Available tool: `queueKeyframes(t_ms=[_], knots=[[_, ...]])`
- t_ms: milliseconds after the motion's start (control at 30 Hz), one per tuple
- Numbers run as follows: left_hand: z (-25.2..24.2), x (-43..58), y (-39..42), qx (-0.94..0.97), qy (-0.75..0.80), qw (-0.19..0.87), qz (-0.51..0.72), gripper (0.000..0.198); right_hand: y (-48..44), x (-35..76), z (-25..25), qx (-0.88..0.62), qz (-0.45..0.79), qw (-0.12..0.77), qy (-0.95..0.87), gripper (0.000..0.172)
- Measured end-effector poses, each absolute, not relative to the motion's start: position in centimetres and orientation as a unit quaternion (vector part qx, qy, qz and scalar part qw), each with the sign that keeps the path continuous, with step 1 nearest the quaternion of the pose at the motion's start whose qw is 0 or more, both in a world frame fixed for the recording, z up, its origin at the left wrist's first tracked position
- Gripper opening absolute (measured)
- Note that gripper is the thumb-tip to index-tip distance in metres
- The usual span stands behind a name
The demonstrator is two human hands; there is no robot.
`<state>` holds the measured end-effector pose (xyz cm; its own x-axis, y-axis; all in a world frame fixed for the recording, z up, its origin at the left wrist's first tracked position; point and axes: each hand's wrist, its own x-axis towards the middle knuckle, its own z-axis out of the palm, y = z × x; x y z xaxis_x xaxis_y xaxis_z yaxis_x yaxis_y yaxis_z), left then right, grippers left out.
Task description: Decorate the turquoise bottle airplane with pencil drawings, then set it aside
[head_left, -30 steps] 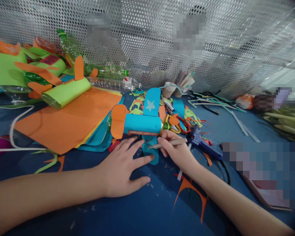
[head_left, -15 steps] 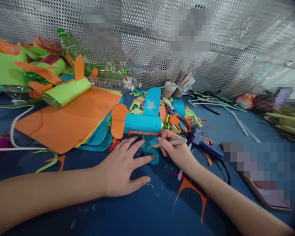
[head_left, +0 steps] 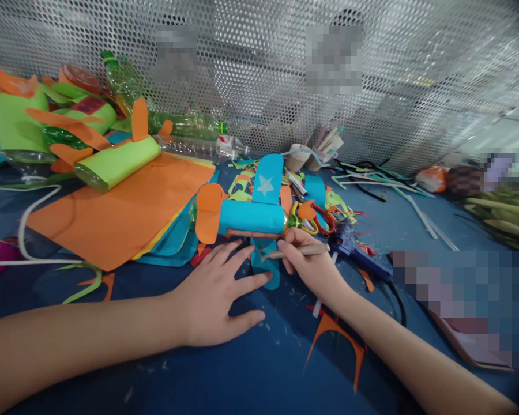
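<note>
A toy plane (head_left: 251, 217) made from a plastic bottle wrapped in blue paper lies on the table, with an orange paper tail at its left end and a green cap at its right. Its far blue wing (head_left: 268, 177) carries a pale star. My left hand (head_left: 218, 288) is spread flat, fingertips against the near blue wing (head_left: 266, 274). Between the fingers of my right hand (head_left: 303, 253) is a pale marker (head_left: 313, 249), its tip on that near wing, where faint lines show. A blue glue gun (head_left: 363, 253) lies right of this hand.
Coloured paper sheets (head_left: 125, 213) and a green bottle plane (head_left: 119, 164) lie to the left. Red-handled scissors (head_left: 326, 219) rest among paper scraps behind. Cups of markers (head_left: 324, 153) stand by the perforated metal screen (head_left: 251, 75). An orange scrap (head_left: 337, 334) lies near my right forearm.
Almost nothing differs. Both hands, the marker and the toy plane stay in the same places.
</note>
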<state>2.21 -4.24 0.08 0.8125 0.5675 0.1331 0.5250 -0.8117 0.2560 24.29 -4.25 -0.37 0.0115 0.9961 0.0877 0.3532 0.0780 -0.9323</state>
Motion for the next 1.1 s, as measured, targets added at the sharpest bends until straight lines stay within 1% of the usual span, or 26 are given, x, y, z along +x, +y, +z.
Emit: queueKeyframes(t_ms=[400, 567, 733, 900, 1100], knots=[[-0.10, 2.29, -4.24, 0.944, 0.288, 0.105, 0.121, 0.053, -4.23, 24.28, -0.18, -0.570, 0.370, 0.418, -0.603, 0.025], [0.00, 2.27, -4.26, 0.945, 0.289, 0.102, 0.116, 0.053, -4.29, 24.20, -0.11, -0.580, 0.363, 0.434, -0.586, 0.025], [0.05, 2.22, -4.22, 0.946, 0.286, 0.102, 0.116, 0.053, -4.58, 24.04, 0.47, -0.572, 0.345, 0.482, -0.567, 0.027], [0.09, 2.22, -4.25, 0.944, 0.287, 0.110, 0.121, 0.053, -4.69, 24.17, 0.52, -0.590, 0.325, 0.454, -0.584, 0.023], [0.08, 2.28, -4.27, 0.942, 0.287, 0.114, 0.130, 0.052, -4.34, 24.11, 0.35, -0.600, 0.324, 0.443, -0.582, 0.025]])
